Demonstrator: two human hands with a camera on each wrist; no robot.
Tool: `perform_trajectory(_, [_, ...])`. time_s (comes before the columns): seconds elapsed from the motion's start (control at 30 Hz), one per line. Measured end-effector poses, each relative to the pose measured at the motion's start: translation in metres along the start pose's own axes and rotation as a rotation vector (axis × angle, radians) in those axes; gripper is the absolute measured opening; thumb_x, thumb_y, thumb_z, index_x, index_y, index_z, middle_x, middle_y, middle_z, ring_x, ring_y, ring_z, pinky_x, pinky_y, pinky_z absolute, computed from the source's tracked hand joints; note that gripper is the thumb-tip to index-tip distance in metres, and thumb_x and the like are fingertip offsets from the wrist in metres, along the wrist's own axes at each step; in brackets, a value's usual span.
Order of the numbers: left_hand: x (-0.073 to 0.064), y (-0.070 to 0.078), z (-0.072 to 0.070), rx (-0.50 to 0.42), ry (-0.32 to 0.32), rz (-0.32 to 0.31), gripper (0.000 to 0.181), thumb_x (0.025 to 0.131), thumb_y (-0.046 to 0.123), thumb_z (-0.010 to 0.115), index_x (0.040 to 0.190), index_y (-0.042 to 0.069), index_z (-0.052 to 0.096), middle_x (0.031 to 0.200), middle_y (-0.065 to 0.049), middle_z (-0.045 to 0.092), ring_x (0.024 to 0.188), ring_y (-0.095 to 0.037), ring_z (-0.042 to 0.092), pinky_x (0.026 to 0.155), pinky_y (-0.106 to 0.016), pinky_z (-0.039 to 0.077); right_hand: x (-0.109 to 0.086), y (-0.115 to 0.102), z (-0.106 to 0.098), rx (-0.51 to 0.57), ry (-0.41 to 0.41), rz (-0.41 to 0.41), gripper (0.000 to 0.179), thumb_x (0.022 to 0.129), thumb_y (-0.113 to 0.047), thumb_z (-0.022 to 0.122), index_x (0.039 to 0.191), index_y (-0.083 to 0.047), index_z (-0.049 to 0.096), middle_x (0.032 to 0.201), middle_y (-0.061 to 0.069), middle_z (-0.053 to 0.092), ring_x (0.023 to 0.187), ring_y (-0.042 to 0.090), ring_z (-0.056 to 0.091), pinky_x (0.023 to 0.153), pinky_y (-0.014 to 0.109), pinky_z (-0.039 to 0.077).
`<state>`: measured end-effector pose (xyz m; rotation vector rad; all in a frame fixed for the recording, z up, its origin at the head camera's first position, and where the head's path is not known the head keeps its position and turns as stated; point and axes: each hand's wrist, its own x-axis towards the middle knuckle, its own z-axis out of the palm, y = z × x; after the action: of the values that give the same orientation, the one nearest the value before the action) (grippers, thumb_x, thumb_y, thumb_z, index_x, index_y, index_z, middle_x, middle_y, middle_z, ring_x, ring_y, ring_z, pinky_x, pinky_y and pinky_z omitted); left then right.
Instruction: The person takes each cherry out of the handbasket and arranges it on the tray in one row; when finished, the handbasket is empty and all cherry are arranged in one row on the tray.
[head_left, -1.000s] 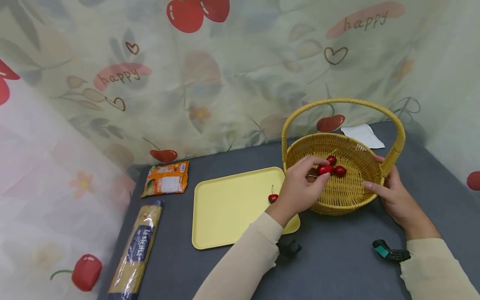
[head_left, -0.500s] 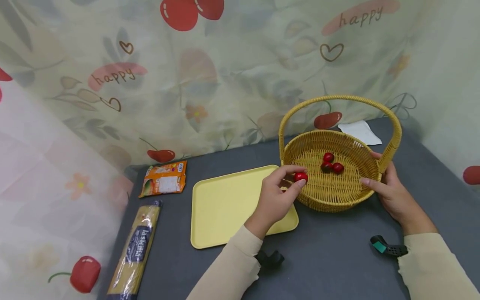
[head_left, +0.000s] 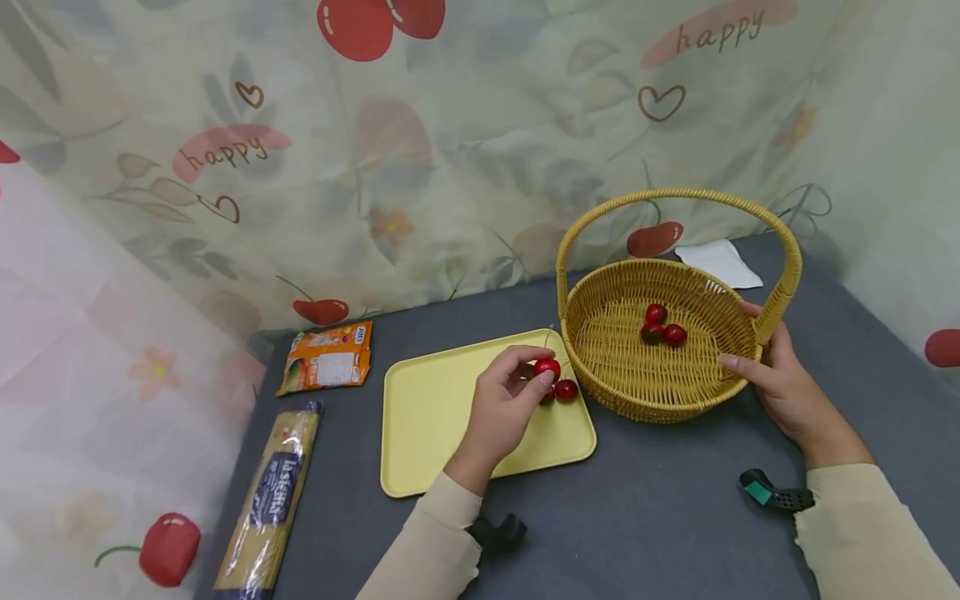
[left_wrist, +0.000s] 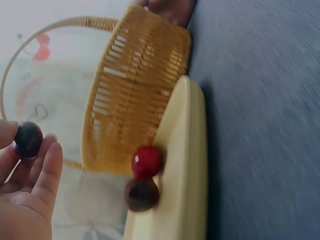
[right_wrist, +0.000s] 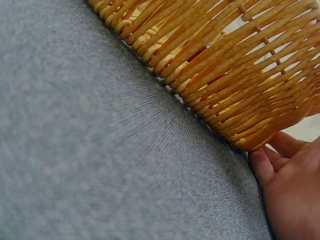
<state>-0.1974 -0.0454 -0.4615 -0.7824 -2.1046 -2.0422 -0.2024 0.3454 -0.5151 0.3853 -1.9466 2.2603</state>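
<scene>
My left hand (head_left: 501, 408) pinches a dark red cherry (left_wrist: 28, 140) between thumb and fingertips, above the right part of the yellow tray (head_left: 427, 417). On the tray, two more cherries lie side by side, a bright red cherry (left_wrist: 147, 161) and a darker cherry (left_wrist: 142, 194); in the head view the fingers partly cover one. Right of the tray stands a round wicker basket (head_left: 675, 392) with a tall handle. Three cherries (head_left: 656, 314) sit together on its floor. My right hand (head_left: 791, 400) grips the basket's right side, thumb over the rim and fingers outside.
An orange snack packet (head_left: 326, 357) lies left of the tray, with a long pack of spaghetti (head_left: 270, 500) in front of it. Behind the basket is a white folded tissue (head_left: 720, 263). A patterned cloth (head_left: 465, 167) hangs behind the grey table (head_left: 660, 517).
My left hand has lifted a cherry out of the basket and carried it left over the tray. My right hand keeps its grip on the basket.
</scene>
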Motion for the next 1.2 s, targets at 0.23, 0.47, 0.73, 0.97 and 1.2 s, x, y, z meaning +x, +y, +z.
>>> perform_trajectory(0.23, [-0.013, -0.01, -0.021, 0.005, 0.043, -0.071, 0.028, 0.103, 0.001, 0.075, 0.131, -0.002, 0.073, 0.121, -0.015, 0.068, 0.102, -0.031, 0.071, 0.09, -0.039, 0.062, 0.0, 0.0, 0.0, -0.005, 0.0, 0.009, 0.076, 0.105, 0.014, 0.056, 0.165, -0.017, 0.022, 0.155, 0.011, 0.035, 0.139, 0.019, 0.043, 0.101, 0.018, 0.043])
perform_trajectory(0.47, [-0.023, -0.021, -0.039, 0.06, 0.089, -0.179, 0.035, 0.098, -0.002, 0.081, 0.132, -0.003, 0.073, 0.124, -0.013, 0.068, 0.104, -0.031, 0.071, 0.089, -0.034, 0.061, 0.0, -0.001, 0.0, -0.007, 0.003, 0.002, 0.076, 0.105, 0.014, 0.056, 0.165, -0.015, 0.022, 0.155, 0.011, 0.034, 0.139, 0.02, 0.043, 0.101, 0.017, 0.043])
perform_trajectory(0.73, [-0.031, -0.037, -0.046, 0.14, 0.123, -0.342, 0.031, 0.095, 0.006, 0.086, 0.125, 0.004, 0.078, 0.115, -0.008, 0.075, 0.097, -0.028, 0.07, 0.082, -0.027, 0.059, -0.001, 0.0, 0.0, -0.002, -0.002, 0.001, 0.076, 0.105, 0.015, 0.056, 0.165, -0.016, 0.022, 0.156, 0.011, 0.034, 0.14, 0.02, 0.042, 0.101, 0.018, 0.043])
perform_trajectory(0.97, [-0.034, -0.048, -0.045, 0.281, 0.066, -0.361, 0.027, 0.095, 0.016, 0.089, 0.12, 0.012, 0.08, 0.104, -0.001, 0.074, 0.094, -0.022, 0.067, 0.082, -0.03, 0.056, -0.001, -0.001, 0.001, -0.003, 0.003, 0.002, 0.076, 0.105, 0.015, 0.056, 0.166, -0.016, 0.022, 0.156, 0.011, 0.034, 0.14, 0.021, 0.042, 0.101, 0.018, 0.043])
perform_trajectory(1.2, [-0.033, -0.048, -0.043, 0.41, 0.039, -0.333, 0.027, 0.095, 0.015, 0.089, 0.119, 0.012, 0.081, 0.106, 0.004, 0.071, 0.095, -0.017, 0.067, 0.083, -0.033, 0.055, 0.0, -0.001, 0.001, -0.009, 0.008, 0.009, 0.076, 0.105, 0.014, 0.056, 0.166, -0.017, 0.022, 0.156, 0.01, 0.033, 0.143, 0.024, 0.038, 0.103, 0.018, 0.04])
